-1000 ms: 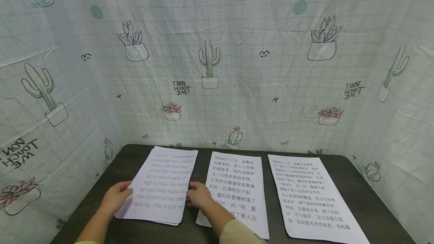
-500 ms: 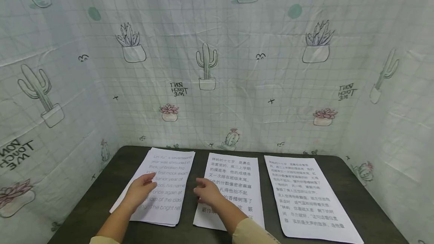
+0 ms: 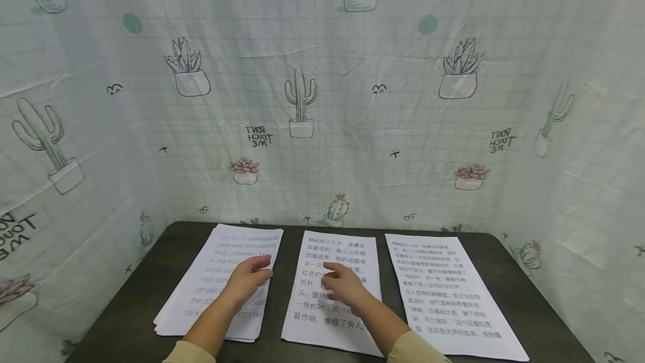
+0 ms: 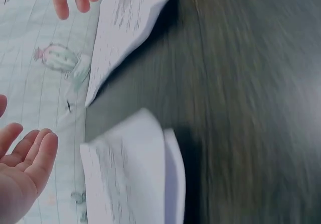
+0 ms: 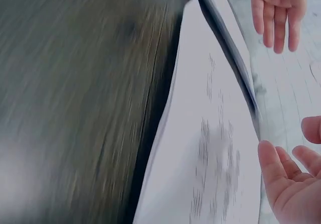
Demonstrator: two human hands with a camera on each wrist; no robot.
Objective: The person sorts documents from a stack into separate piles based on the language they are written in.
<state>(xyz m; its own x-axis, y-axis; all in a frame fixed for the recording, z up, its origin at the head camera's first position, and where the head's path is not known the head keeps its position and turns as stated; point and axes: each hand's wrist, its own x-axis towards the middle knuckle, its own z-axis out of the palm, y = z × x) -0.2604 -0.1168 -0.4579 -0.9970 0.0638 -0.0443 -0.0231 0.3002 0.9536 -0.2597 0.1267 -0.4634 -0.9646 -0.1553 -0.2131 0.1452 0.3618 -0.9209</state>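
Observation:
Three stacks of printed paper lie side by side. The left stack (image 3: 196,279) carries large English text, its sheets slightly fanned at the lower left. Chinese print covers the middle stack (image 3: 307,318) and the right stack (image 3: 453,301), which has smaller characters. My left hand (image 3: 246,280) is over the right part of the left stack, holding nothing. Above the middle stack is my right hand (image 3: 347,285), also bare, fingers pointing left. In the left wrist view the left hand (image 4: 25,174) has relaxed fingers; the right wrist view shows the right hand (image 5: 296,189) with loosely bent fingers.
The stacks rest on a dark wooden table (image 3: 136,273). Behind and on both sides hangs a pale checked cloth (image 3: 332,99) printed with cacti and potted plants. Gaps of dark tabletop separate the stacks.
Both hands have let go of the left stack's side edges and moved right: the left hand over that stack, the right hand over the middle one. The head view has shifted slightly.

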